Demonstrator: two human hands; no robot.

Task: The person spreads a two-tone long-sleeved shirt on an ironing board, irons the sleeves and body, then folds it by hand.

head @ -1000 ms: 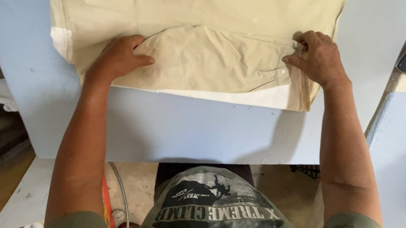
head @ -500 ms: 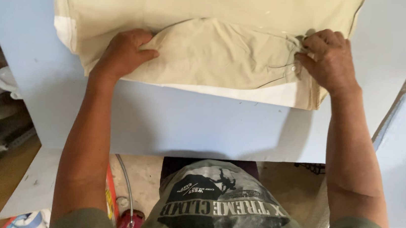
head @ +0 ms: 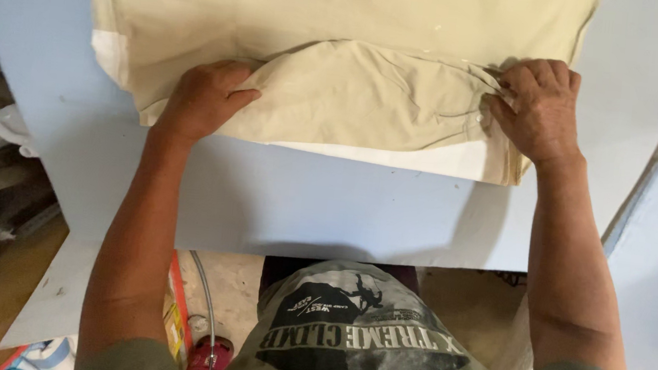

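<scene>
Folding step under way, by appearance: beige garment (head: 341,57) on pale blue worktop (head: 287,205), left hand (head: 204,101) pressing flat, right hand (head: 537,108) pinching the folded-over edge; next move calls for smoothing.

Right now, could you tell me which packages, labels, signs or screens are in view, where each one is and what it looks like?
No packages, signs or screens show clearly.
Printed chest graphic: on the person's olive shirt, bottom centre; dark patch with pale lettering and a figure.
Otherwise only beige fabric on the pale blue table, under the left hand and right hand.
</scene>
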